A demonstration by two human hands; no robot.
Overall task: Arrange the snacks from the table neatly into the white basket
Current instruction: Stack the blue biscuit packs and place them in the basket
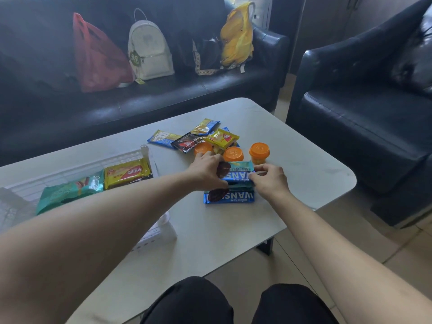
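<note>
A stack of blue cookie packs [238, 176] lies on the white table [304, 164]; one more blue pack [230, 197] lies flat just in front of it. My left hand [207, 170] grips the stack's left end and my right hand [271, 181] pinches its right end. The white basket [77, 169] stands at the left, holding a teal snack bag [70, 190] and a yellow wafer pack [127, 173]. Behind the hands lie loose packets: blue-gold [162, 137], dark [187, 142], yellow [222, 137]. Three orange-lidded cups [259, 152] stand there too.
A dark sofa [140, 99] runs behind the table with a red bag [98, 54], a white backpack [149, 47] and a yellow bag [238, 33] on it. A dark armchair [364, 118] stands at the right. My knees [191, 302] are below the table's near edge.
</note>
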